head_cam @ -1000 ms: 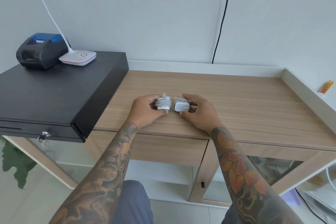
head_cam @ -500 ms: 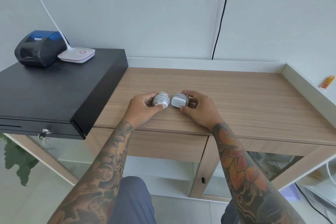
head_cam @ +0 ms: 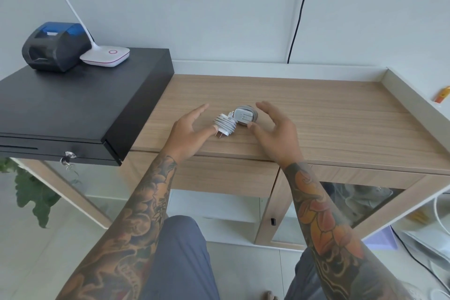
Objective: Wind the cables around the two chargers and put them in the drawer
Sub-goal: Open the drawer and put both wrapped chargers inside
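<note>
Both chargers (head_cam: 235, 121) sit wound on the desk (head_cam: 328, 114); left hand (head_cam: 188, 133) and right hand (head_cam: 275, 129) flank them, fingers spread, holding nothing. Next, probably: pull the drawer (head_cam: 219, 176) open, still closed.

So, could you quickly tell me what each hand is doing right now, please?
Left hand: open, fingers spread, holding nothing.
Right hand: open, fingers spread, holding nothing.

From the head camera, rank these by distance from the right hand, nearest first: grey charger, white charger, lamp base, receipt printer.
From the right hand:
1. Grey charger, at its thumb, just left.
2. White charger, next left, by the left hand.
3. Lamp base, far left on the black cash drawer.
4. Receipt printer, farthest left, behind the lamp base.
</note>
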